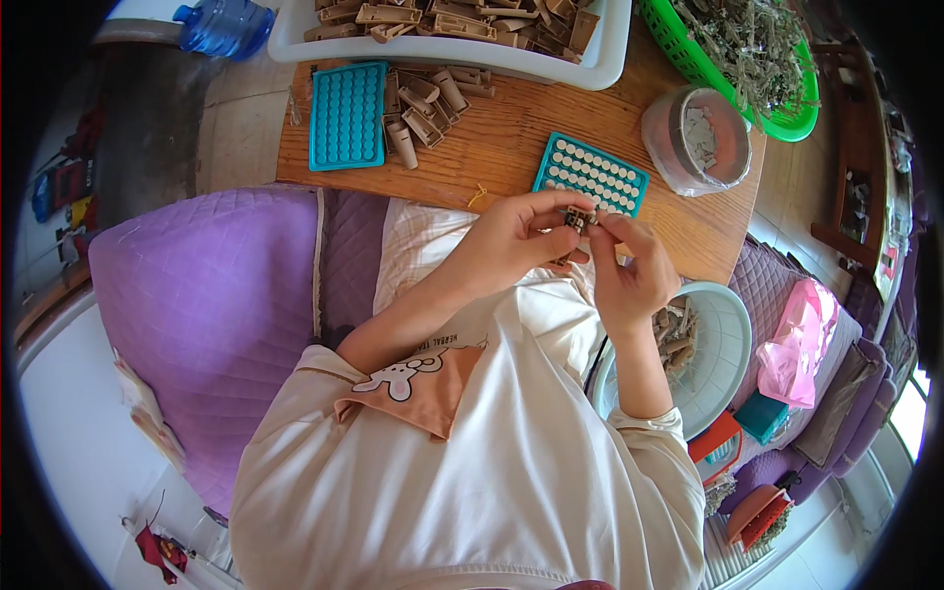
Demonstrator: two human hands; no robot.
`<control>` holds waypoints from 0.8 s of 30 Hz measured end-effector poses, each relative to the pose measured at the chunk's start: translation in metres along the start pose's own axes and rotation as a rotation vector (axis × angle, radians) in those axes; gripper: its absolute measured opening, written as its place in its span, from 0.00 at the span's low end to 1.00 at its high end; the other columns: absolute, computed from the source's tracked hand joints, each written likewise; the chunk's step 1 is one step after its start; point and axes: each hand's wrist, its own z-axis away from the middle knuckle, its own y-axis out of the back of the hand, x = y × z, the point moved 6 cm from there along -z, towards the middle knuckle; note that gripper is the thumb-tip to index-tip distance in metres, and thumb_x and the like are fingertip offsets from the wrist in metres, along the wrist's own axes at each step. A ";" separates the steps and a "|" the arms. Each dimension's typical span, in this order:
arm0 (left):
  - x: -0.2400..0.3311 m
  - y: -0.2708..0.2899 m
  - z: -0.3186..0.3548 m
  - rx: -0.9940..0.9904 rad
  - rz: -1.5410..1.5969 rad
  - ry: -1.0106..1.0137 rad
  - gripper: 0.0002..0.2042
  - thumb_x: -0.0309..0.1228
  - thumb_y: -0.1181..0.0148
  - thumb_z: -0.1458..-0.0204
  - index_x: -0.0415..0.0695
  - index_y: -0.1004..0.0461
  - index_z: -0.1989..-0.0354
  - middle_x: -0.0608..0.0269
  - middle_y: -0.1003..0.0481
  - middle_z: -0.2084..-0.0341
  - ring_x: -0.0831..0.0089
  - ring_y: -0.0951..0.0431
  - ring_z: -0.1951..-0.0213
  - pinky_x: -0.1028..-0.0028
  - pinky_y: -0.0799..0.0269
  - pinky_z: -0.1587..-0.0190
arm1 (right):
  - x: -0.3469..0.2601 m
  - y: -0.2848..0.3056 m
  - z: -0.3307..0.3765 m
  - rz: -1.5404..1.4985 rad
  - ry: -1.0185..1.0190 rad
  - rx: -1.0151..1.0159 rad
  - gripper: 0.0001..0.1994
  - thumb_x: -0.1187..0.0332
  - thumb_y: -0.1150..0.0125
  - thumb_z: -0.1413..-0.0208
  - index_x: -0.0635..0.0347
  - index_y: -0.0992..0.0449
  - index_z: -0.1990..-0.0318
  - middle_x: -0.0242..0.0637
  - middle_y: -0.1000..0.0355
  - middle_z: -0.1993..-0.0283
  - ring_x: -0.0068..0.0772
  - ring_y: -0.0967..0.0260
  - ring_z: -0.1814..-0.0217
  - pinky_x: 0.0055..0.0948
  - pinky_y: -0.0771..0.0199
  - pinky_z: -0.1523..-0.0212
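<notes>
My left hand [526,236] is closed around a small brown plastic housing [578,218] with dark openings, held up in front of my body by the table's near edge. Thumb and fingers of my right hand [637,267] pinch together at the housing's right end; whatever is between those fingertips is too small to make out. Just beyond both hands lies a teal tray [603,169] with rows of round white pieces. My fingers hide part of the housing.
A second teal tray [346,116] lies beside loose brown housings [423,110] on the wooden table [492,118]. Behind is a white bin [447,49] of housings; right, a clear tub [669,147] and a green basket [688,54]. A pale basket [728,364] stands by my right arm.
</notes>
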 end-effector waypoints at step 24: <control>0.002 0.009 0.020 0.007 -0.722 0.015 0.11 0.21 0.56 0.51 0.36 0.36 0.58 0.60 0.28 0.74 0.81 0.28 0.73 0.80 0.33 0.68 | 0.000 -0.035 -0.005 -0.100 -0.262 -0.767 0.08 0.77 0.42 0.66 0.63 0.36 0.76 0.39 0.36 0.77 0.39 0.36 0.73 0.30 0.36 0.73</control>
